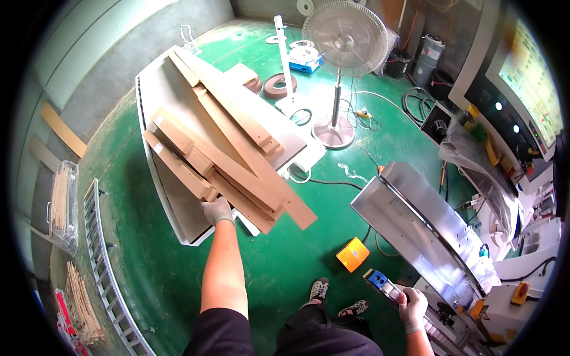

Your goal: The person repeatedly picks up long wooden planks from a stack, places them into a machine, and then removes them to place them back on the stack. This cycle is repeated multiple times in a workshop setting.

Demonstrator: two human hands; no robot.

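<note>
My left hand [217,212], in a pale glove, closes on the near end of a brown wood-look board [177,168]. That board lies at the left side of a loose pile of long brown boards [231,139], some overlapping at angles. Large white-edged panels [169,204] lie under the pile. My right hand [412,305], also gloved, is at the lower right with its fingers curled on a narrow roller rail [390,289] that ends in a blue cap [375,277]. Beside it rises the machine's long shiny metal bed [409,204].
An orange-yellow box [352,254], perhaps a foot pedal, sits on the green floor near my shoes. A standing fan [345,41], cables and brown edging rolls [279,86] are farther back. A metal roller track [107,261] runs along the left; a control screen [531,77] stands at right.
</note>
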